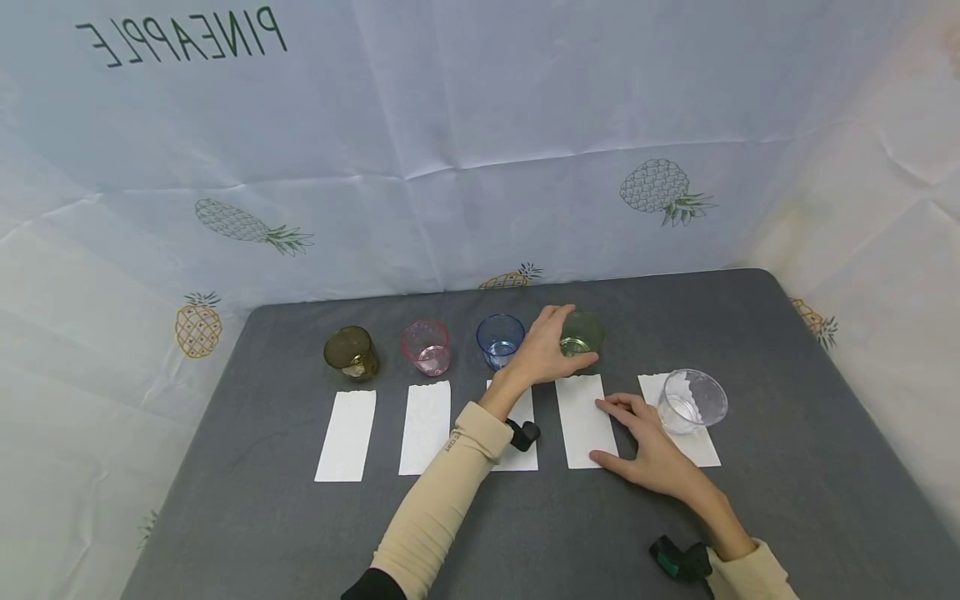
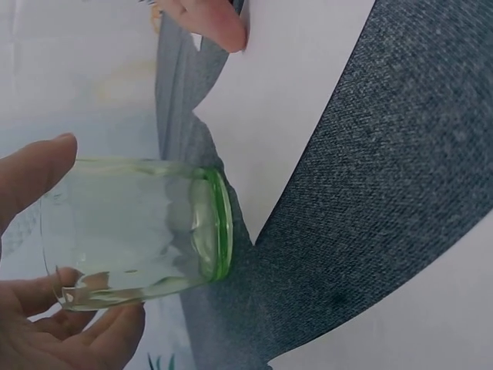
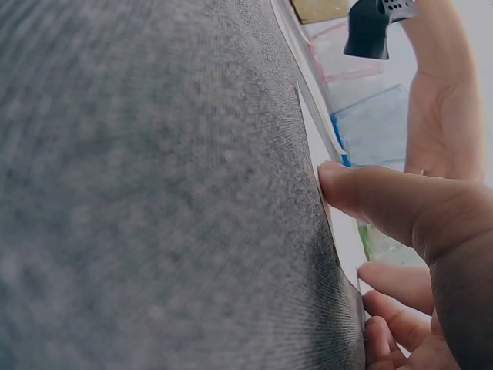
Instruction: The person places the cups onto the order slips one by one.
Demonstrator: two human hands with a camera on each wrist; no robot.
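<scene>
The left hand point(image 1: 543, 350) has its grip around the green glass point(image 1: 587, 331), with the thumb on one side and fingers on the other. The green glass is near the far edge of the grey desk point(image 1: 262, 517), a bit right of the middle. I cannot tell if its bottom touches the desk. The right hand point(image 1: 651, 450) has a wide grip. Its thumb and pointing finger touch the right side of the fourth paper point(image 1: 583, 425), counting from the desk's left edge. The clear glass point(image 1: 693, 402) stands on the fifth paper point(image 1: 699, 451), closest to the right edge. Along the far edge, starting from the left, are the brown glass point(image 1: 351, 352), the pink glass point(image 1: 425, 346) and the blue glass point(image 1: 500, 337).
</scene>
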